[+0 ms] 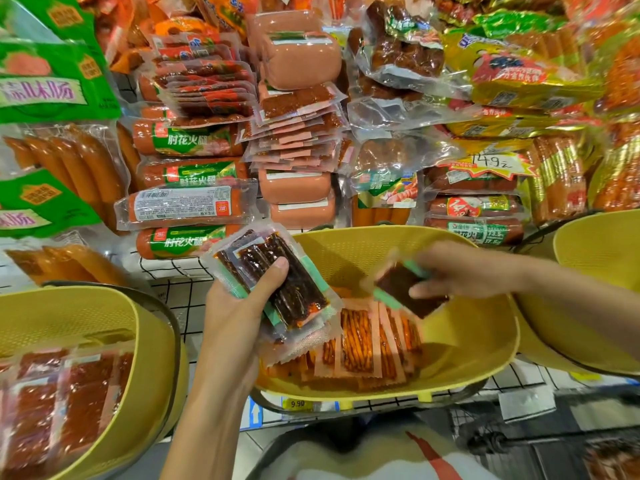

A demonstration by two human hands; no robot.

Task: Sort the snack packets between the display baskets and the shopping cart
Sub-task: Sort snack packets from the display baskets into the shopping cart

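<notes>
My left hand [242, 299] grips a fanned stack of dark snack packets [291, 282], thumb pressed across the top one, just above the near-left edge of the middle basket [485, 358]. The packets are flat, clear plastic with crimped edges and pale green end strips, and show glossy dark brown sticks flecked with red oil. My right hand [460, 271], blurred by motion, pinches a single dark packet [405, 289] of the same kind over the basket's middle.

The basket is a rounded tub of matte yellow plastic with a finely perforated wall. In its bottom lie orange strip packets [356, 344], overlapping in a row, with pink sealed borders. A yellow price tag [297, 404] below its front rim reads "9.90".

A matching left basket [145, 341] holds flat red packets [69, 393] in clear film. The rim of a right basket [595, 251] shows beyond my right forearm. All three sit on a white wire grid shelf [180, 271].

Behind them are stacked ham sausages [187, 140], fat red cylinders in tight wrap with green labels printed in Chinese characters. Beside these stand smooth pink ham blocks [301, 60] and more flat vacuum packs. Green bags [45, 81] of orange sausages hang at the left, and crinkled yellow foil packs [519, 81] pile up at the right. A red and yellow starburst sign [491, 162] carries a handwritten "14.9".
</notes>
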